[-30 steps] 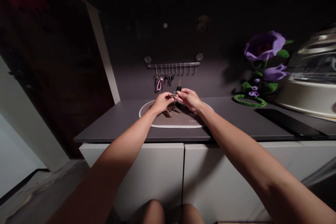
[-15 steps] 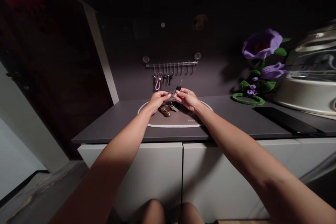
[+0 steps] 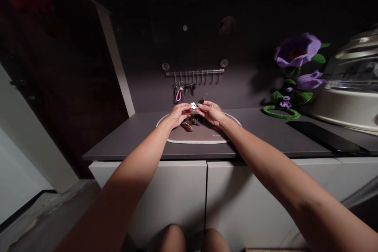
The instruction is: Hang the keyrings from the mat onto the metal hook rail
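Above the brown mat point(image 3: 203, 136) with a pale rim, my two hands meet at a small bunch of keys point(image 3: 193, 106). My left hand point(image 3: 178, 114) pinches a shiny silver piece of it between thumb and fingers. My right hand point(image 3: 211, 112) is closed on the bunch from the other side, and a black-headed key point(image 3: 201, 101) sticks up by its fingertips. Below the fingers a brown item point(image 3: 187, 126), too small to name surely, lies on the mat with dark pieces beside it.
A clear hook rail point(image 3: 195, 72) on the wall carries several keys and a pink loop point(image 3: 178, 95). To the right stand purple fabric flowers point(image 3: 298, 51) on a green ring base, a flat black object point(image 3: 325, 137) and a cream appliance point(image 3: 345, 104).
The silver piece between my hands has turned and now catches the light brightly. The black-headed key has tilted to the right. Both hands stay in nearly the same place.
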The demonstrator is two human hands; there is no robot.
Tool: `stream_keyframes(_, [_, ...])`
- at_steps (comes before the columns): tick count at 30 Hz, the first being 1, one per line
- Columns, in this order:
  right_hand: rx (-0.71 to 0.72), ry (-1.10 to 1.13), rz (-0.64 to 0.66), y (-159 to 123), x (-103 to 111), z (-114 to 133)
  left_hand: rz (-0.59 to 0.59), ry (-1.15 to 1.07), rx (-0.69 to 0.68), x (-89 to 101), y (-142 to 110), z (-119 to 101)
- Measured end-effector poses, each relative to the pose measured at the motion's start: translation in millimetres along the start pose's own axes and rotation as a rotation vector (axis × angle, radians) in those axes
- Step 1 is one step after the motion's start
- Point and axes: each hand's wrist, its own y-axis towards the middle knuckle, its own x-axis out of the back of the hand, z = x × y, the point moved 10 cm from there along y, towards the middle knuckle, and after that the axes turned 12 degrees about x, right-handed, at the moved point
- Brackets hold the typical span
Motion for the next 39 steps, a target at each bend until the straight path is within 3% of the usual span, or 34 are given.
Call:
stream_keyframes(8, [0.012,-0.019,-0.048,-0.3,4.3,0.3,0.055,-0.031,0.003,-4.8,-0.6,-0.3])
stream_keyframes(22, [-0.052,-0.047,-0.097,-1.1,14.1,-5.9,-0.047,0.024,-0.079,3.2,-0.8,-9.3])
stream_keyframes(31, [0.192,-0.389,0.021,2.3,3.5,13.6,-0.055,0.033,-0.097,3.1,-1.4,-10.6])
stream_keyframes(39, [0.21,-0.444,0.16,-8.6,-22.8,17.2,-0.155,0.096,-0.168,15.5,3.4,-10.9])
